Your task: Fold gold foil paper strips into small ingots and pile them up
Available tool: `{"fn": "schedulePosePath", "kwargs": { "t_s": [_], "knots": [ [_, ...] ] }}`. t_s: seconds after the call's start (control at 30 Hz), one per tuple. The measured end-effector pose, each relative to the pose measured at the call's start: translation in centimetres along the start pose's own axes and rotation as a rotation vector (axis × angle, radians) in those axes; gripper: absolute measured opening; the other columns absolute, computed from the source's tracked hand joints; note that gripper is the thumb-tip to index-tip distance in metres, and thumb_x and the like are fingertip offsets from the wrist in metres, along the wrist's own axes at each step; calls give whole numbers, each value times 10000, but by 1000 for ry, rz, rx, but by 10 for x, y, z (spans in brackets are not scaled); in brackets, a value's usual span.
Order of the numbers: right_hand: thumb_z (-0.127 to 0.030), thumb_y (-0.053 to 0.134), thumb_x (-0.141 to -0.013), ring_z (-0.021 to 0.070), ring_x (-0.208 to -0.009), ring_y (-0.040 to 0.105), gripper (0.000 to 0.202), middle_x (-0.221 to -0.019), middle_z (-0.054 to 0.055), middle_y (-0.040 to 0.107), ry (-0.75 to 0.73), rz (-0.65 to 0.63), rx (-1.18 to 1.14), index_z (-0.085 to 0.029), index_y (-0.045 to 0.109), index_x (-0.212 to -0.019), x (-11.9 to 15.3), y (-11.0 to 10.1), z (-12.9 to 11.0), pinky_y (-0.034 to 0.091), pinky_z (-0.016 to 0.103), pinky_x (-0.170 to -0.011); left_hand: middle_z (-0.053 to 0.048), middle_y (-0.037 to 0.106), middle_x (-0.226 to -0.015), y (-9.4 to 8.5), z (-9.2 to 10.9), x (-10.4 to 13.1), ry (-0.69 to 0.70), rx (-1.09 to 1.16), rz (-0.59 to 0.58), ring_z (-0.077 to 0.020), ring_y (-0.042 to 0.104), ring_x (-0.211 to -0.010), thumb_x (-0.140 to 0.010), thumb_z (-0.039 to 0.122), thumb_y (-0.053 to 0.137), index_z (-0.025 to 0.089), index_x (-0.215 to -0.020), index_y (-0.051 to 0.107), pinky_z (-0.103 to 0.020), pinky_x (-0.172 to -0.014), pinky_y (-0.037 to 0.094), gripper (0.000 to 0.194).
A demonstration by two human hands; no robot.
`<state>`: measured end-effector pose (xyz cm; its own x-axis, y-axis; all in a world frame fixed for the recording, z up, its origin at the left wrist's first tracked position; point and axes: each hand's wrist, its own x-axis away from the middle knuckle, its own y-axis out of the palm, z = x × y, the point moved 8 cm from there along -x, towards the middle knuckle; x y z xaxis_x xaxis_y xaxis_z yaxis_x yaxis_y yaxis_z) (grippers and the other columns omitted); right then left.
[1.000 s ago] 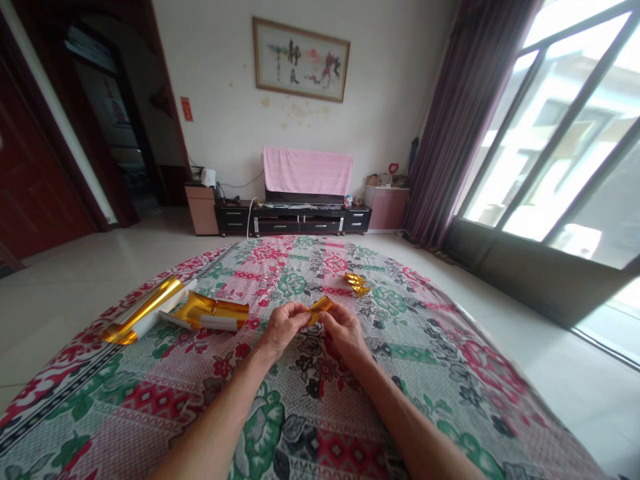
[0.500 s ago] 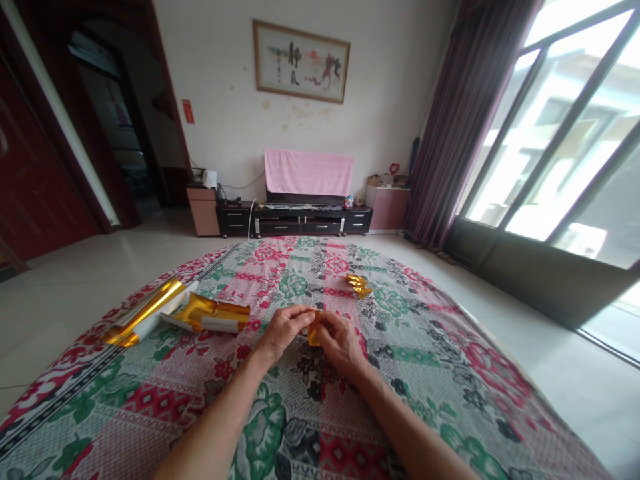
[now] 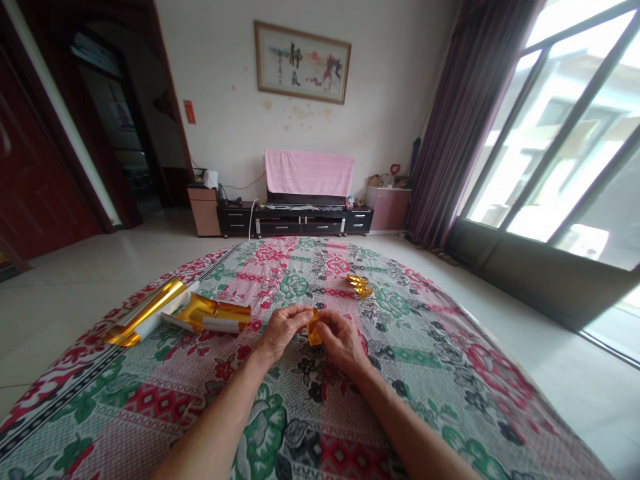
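Observation:
A small piece of gold foil paper [image 3: 313, 331], folded into a narrow strip, is pinched between both hands above the patterned tablecloth [image 3: 240, 400]. My left hand [image 3: 281, 331] grips its upper left edge with thumb and fingertips. On the other side, my right hand [image 3: 341, 339] is closed on the foil paper, thumb lying against its face; part of the piece is hidden behind these fingers. Beyond the hands lie several small folded gold foil pieces [image 3: 359, 285] in a short row.
Curled gold foil sheets with white backs [image 3: 220, 313] lie on the left of the cloth, partly overlapping a longer gold roll [image 3: 147, 312]. Past the table stands a low black cabinet [image 3: 300, 223], with a pink cloth [image 3: 309, 171] over the object on it.
Both hands keep hold of the gold foil paper in nearly the same place. The fingers have shifted slightly, and a little more of the foil's face shows. Everything else lies as before.

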<state>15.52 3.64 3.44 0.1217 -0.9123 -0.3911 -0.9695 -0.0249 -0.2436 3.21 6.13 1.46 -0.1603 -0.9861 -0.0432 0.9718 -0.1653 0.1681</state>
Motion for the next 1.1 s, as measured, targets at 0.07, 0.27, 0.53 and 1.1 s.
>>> {"fn": "schedulePosePath", "kwargs": {
  "t_s": [0.07,0.27,0.53,1.1],
  "knots": [
    [-299,473,-789,106,-578,532,224,-711,24,620,14,-28,-34,-144,606,-882,0,2,1,417,188,-520,-7,651,-678,1,0,0,-3,9,-5,-76,493,-560,-633,329,674,135,-786,684,-191,-563,376,247],
    [-335,476,-798,109,-587,503,267,-683,18,596,6,-35,24,-132,638,-860,0,1,0,402,191,-533,4,636,-635,-1,2,0,0,12,22,-71,482,-538,-613,320,690,133,-749,683,-185,-540,371,231],
    [-411,390,-852,99,-583,457,359,-622,-10,511,26,-125,-15,-137,613,-787,-1,0,-5,358,185,-528,-1,637,-653,-9,-1,-1,-32,141,99,-75,514,-543,-563,324,724,145,-736,675,-186,-524,395,254],
    [-316,486,-794,105,-594,498,243,-660,-1,603,-21,-97,114,-160,672,-809,0,1,-5,388,194,-558,-1,646,-708,-16,1,-2,-14,182,154,-56,494,-521,-549,351,728,143,-771,676,-180,-500,399,308]
  ]
}}
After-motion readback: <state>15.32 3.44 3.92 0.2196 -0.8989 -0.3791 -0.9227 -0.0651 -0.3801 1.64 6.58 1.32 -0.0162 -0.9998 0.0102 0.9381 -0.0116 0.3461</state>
